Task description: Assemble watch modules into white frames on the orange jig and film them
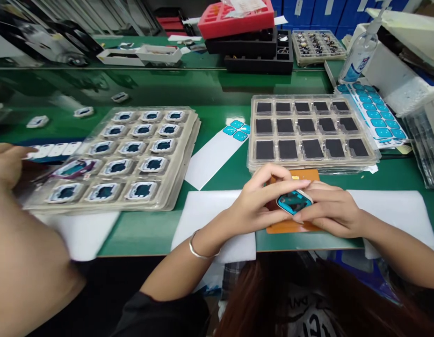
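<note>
Above the front edge of the bench, my left hand [257, 199] and my right hand [331, 210] meet around a small rounded-square watch case [290, 204] with a bright blue film along its inside edge. Both hands have their fingers closed on its sides; part of the rim is covered by the fingers. Beneath them lies an orange mat [282, 228]. Just behind is a clear tray [250, 161] of dark square pieces. Left of that rests a white strip [212, 161] with several blue rounded-square stickers [237, 130] at its far end.
A stacked tray [168, 201] of white-rimmed cases stands on the left, with a co-worker's arm [24, 252] reaching in beside it. White foam sheets [217, 224] line the front edge. Blue sticker sheets [378, 114], a pump bottle [359, 58] and black boxes [259, 63] stand farther back.
</note>
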A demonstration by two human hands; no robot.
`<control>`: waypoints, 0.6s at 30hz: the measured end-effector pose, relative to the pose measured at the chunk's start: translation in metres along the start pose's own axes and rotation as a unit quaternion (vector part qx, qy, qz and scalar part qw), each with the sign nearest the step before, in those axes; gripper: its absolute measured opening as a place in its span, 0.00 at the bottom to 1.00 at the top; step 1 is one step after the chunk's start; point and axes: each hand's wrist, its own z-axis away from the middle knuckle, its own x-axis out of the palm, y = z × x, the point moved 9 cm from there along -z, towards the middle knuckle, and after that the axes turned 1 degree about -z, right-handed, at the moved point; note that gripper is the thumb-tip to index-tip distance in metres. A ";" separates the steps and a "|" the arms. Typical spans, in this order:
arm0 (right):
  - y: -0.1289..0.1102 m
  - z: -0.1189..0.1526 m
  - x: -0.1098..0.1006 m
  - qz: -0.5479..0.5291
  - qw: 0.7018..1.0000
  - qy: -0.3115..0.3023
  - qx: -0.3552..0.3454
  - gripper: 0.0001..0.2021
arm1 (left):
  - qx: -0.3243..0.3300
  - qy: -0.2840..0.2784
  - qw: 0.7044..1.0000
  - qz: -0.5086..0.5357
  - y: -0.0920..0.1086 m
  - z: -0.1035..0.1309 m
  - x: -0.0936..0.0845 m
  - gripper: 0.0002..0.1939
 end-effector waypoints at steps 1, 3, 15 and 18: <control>0.001 0.000 0.000 -0.006 1.000 0.001 0.006 0.10 | -0.013 -0.016 1.000 0.020 -0.003 0.000 0.002 0.25; 0.004 0.000 0.001 -0.021 0.999 0.008 0.022 0.07 | -0.042 -0.044 0.997 0.055 -0.008 0.000 0.006 0.29; 0.027 0.016 -0.008 -0.038 0.980 0.114 0.161 0.16 | -0.150 0.058 0.983 -0.094 -0.049 0.000 -0.050 0.12; 0.028 0.018 -0.009 -0.023 0.978 0.109 0.174 0.14 | -0.280 0.056 0.899 -0.333 -0.082 0.012 -0.075 0.15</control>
